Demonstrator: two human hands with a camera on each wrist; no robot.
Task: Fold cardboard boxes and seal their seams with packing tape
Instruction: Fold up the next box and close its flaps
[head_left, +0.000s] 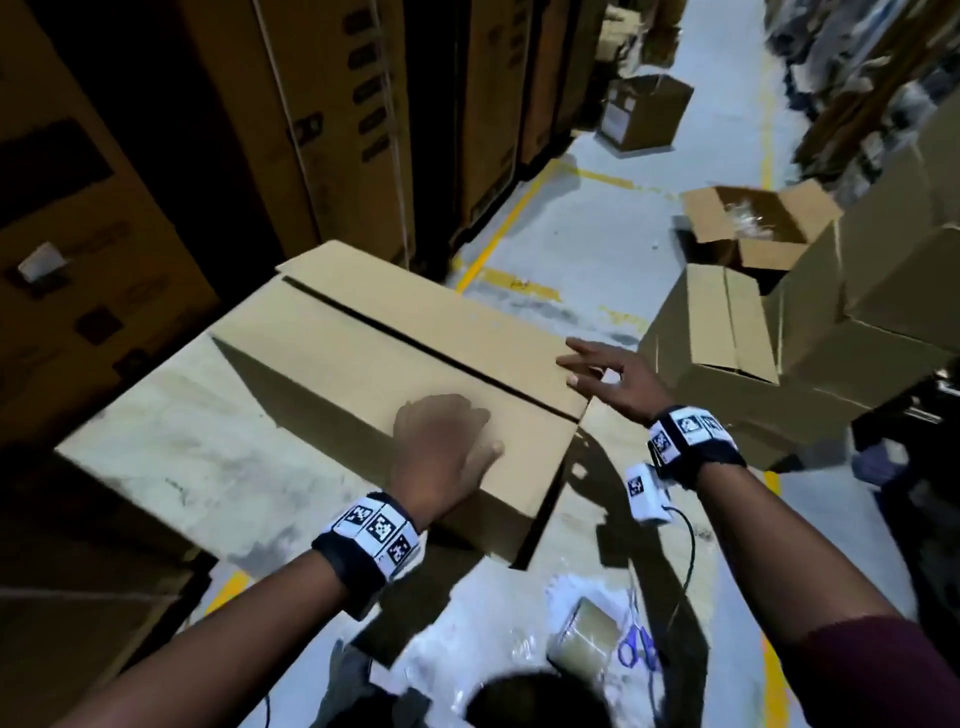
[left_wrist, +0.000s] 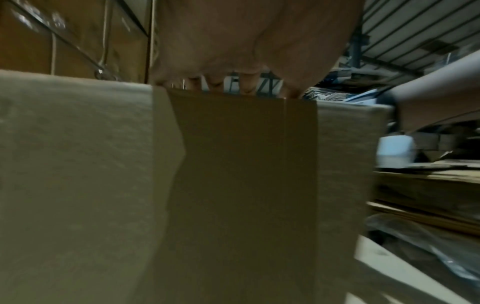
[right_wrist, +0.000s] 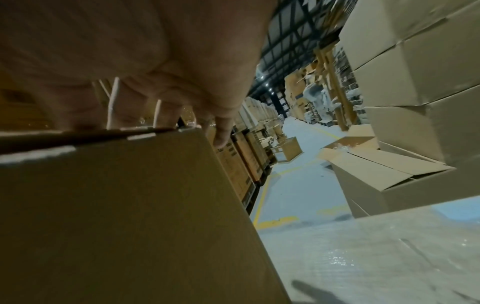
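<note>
**Two hands on a folded cardboard box in a warehouse aisle**

A long cardboard box (head_left: 374, 364) lies on a pale counter (head_left: 171, 447), its two top flaps folded down with a dark open seam running along its length between them. The left hand (head_left: 441, 452) lies flat on the near flap, fingers straight and pressing the cardboard, gripping nothing. The right hand (head_left: 613, 379) reaches to the box's right end, fingers spread and straight, fingertips touching the top edge at the corner; its grip is open and holds nothing. Close to the person, on crumpled clear plastic, sits a roll of packing tape (head_left: 582, 639), with blue-handled scissors (head_left: 639, 649) just beside it. To the right stand stacked cardboard boxes (head_left: 857, 312), one with its flaps open. Tall cartons (head_left: 332, 104) line the left of the aisle.
</note>
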